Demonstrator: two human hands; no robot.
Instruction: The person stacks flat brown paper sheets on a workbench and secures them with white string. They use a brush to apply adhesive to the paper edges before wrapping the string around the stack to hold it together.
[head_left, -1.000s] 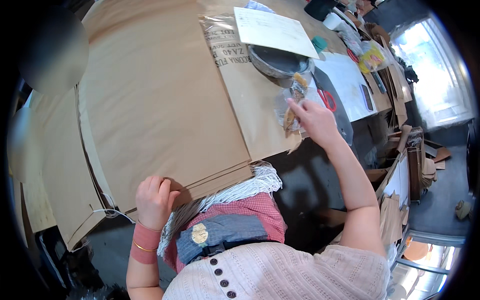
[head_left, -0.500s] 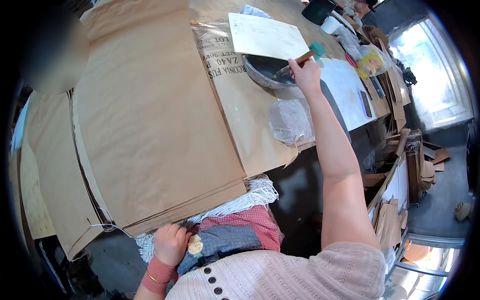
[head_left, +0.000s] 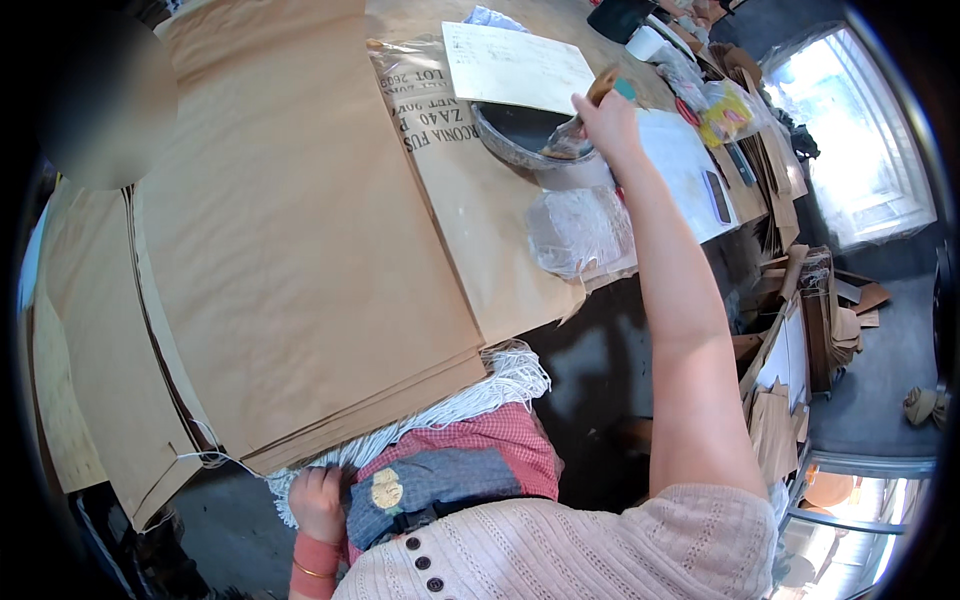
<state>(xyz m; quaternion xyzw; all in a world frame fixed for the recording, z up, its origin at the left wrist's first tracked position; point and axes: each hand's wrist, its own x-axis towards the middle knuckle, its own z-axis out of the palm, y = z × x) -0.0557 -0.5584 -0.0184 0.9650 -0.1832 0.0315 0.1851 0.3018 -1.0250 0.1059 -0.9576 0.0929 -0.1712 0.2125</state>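
My right hand (head_left: 607, 125) is closed round the wooden handle of a flat brush (head_left: 568, 141). The brush's bristles hang over the near right rim of a round, dark-lined bowl (head_left: 497, 142). A pale card with faint writing (head_left: 518, 65) covers the bowl's far side. My left hand (head_left: 318, 502) rests low at my lap, fingers curled, beside a bundle of white strings (head_left: 515, 372); whatever its fingers hold is hidden. A large stack of brown paper sacks (head_left: 310, 230) lies on the table to the left of the bowl.
A clear plastic bag (head_left: 575, 232) lies near the table edge in front of the bowl. To the right are a white sheet (head_left: 675, 165), a phone (head_left: 717, 197) and a yellow-and-clear plastic packet (head_left: 730, 115). A dark bucket (head_left: 614, 20) stands at the back.
My right hand has lifted and turned the brush, so its bristles now sit by the bowl's right rim. My left hand has shifted slightly down and left. The whole view has moved a little.
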